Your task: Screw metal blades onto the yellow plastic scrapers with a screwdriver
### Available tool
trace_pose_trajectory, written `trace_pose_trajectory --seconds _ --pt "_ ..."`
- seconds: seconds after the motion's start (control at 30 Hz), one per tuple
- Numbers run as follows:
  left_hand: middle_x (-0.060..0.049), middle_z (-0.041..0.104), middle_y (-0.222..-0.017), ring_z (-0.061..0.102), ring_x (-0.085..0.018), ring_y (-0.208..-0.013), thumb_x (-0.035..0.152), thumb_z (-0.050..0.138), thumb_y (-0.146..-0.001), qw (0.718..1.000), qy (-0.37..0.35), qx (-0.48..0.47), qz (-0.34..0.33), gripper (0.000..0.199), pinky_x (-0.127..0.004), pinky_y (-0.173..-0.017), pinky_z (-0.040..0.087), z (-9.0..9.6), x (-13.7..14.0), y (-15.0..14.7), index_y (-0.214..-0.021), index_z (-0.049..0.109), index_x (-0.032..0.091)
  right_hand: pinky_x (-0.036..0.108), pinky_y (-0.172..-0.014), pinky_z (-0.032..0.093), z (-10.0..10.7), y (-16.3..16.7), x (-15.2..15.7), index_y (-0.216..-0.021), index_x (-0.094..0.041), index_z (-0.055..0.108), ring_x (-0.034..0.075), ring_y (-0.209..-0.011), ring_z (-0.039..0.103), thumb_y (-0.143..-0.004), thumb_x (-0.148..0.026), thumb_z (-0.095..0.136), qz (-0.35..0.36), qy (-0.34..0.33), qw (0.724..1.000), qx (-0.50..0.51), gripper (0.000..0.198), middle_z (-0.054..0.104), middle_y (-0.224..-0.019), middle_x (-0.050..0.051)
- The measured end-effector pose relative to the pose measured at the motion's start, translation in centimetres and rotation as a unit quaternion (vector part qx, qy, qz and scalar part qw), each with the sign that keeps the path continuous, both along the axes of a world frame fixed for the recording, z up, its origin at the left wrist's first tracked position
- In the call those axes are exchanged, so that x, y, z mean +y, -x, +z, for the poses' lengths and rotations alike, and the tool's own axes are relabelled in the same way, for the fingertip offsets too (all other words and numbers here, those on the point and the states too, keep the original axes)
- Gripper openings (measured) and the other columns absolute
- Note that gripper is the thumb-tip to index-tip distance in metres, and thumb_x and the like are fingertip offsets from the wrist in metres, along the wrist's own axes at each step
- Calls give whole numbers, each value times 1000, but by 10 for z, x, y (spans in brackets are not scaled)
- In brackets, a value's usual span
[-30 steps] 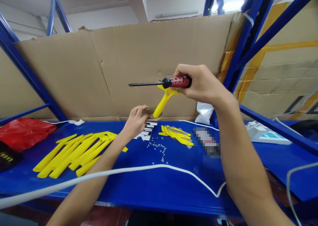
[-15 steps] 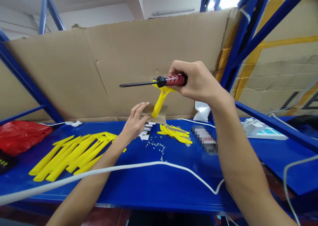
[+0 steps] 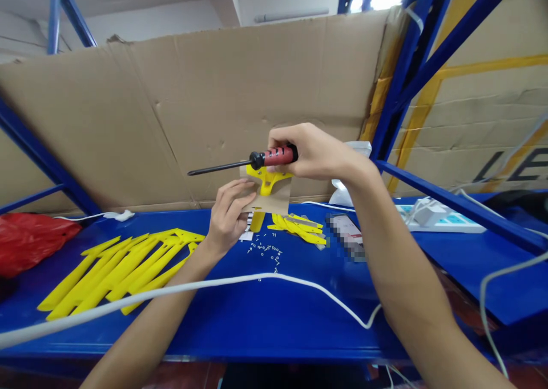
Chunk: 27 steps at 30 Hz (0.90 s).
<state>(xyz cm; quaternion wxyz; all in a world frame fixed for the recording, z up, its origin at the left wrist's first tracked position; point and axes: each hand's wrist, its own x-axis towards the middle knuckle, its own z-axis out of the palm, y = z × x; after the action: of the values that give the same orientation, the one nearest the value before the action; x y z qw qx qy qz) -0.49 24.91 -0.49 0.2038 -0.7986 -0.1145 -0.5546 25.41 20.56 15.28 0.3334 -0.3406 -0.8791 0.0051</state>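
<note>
My right hand (image 3: 312, 152) is closed around the red and black grip of a screwdriver (image 3: 278, 156), its dark shaft pointing left. The same hand also holds the wide head of a yellow scraper (image 3: 268, 181) beneath the grip. My left hand (image 3: 229, 212) pinches the left side of a brown cardboard card (image 3: 278, 199). The scraper's head lies before the card, and its handle seems to pass through it, showing again below the card's lower edge. Tiny screws and nuts (image 3: 265, 248) lie scattered on the blue table (image 3: 240, 315) below.
Several yellow scraper handles (image 3: 124, 266) lie at left, near a red plastic bag (image 3: 34, 238). Small yellow pieces (image 3: 299, 228) and a phone (image 3: 346, 232) lie right of centre. A white cable (image 3: 192, 289) crosses in front; a power strip (image 3: 445, 221) sits at right. Cardboard (image 3: 274, 86) stands behind.
The scraper has moved down and left with my right hand and the screwdriver. The card has come up around its handle, and my left hand has closed on the card's side.
</note>
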Motion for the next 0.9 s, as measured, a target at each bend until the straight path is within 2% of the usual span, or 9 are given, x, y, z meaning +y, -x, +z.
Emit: trace_pose_trajectory --seconds 0.1,0.2,0.27,0.33,0.43,0.5,0.53,0.77,0.9 --pt "-9 73 -137 68 -32 -135 2 65 -102 999 11 -38 0 46 -58 -111 61 3 -10 -6 -138 70 31 34 -68 29 -4 4 6 -82 -22 59 14 -73 43 -81 -19 79 11 25 1000 -15 21 58 -76 -3" --pt "-10 69 -139 67 -31 -135 17 78 -101 986 89 -140 5 29 -54 -110 62 5 -15 -16 -127 69 29 33 -67 28 -7 7 9 -81 -21 59 14 -73 43 -80 -19 80 21 39 999 -4 21 58 -75 -4" --pt "-13 64 -150 64 -32 -142 33 89 -95 954 192 -229 -30 48 -50 -109 63 4 -14 -24 -135 62 28 33 -67 28 -7 9 9 -79 -21 58 14 -73 43 -78 -18 79 35 51 998 8 21 57 -74 -4" --pt "-14 66 -148 68 -30 -138 44 94 -89 898 322 -275 -119 65 -45 -105 65 2 -12 -32 -140 58 27 33 -67 29 -8 11 9 -79 -21 59 14 -72 44 -78 -17 78 45 59 997 13 20 57 -73 -4" --pt "-13 79 -119 81 -27 -106 59 87 -92 772 529 -255 -244 54 -39 -86 69 -2 -14 -41 -123 67 20 33 -67 29 -10 13 10 -80 -21 60 15 -73 46 -78 -17 79 38 55 998 8 19 59 -75 -3" --pt "-12 81 -99 82 -24 -83 67 83 -93 703 607 -240 -280 54 -34 -70 67 -4 -19 -44 -110 71 17 33 -67 29 -12 13 12 -80 -21 60 15 -74 46 -78 -16 79 29 54 998 -1 20 61 -76 -2" --pt "-11 80 -93 79 -21 -73 68 83 -92 687 621 -243 -289 55 -32 -63 65 -4 -22 -45 -105 71 16 33 -67 29 -12 13 13 -80 -21 60 15 -74 46 -79 -16 79 27 54 998 -5 20 60 -76 -2" --pt "-3 76 -80 66 -12 -54 69 89 -86 712 566 -302 -285 57 -23 -49 54 4 -32 -44 -99 67 19 34 -68 32 -10 10 13 -79 -23 55 16 -74 42 -92 -47 84 65 42 996 52 40 54 -78 -3" --pt "-4 77 -80 65 -12 -54 66 88 -89 713 569 -302 -278 51 -23 -47 52 5 -31 -43 -98 68 19 34 -68 32 -7 9 8 -81 -24 57 17 -75 43 -89 -50 88 67 42 996 42 42 55 -79 -2"
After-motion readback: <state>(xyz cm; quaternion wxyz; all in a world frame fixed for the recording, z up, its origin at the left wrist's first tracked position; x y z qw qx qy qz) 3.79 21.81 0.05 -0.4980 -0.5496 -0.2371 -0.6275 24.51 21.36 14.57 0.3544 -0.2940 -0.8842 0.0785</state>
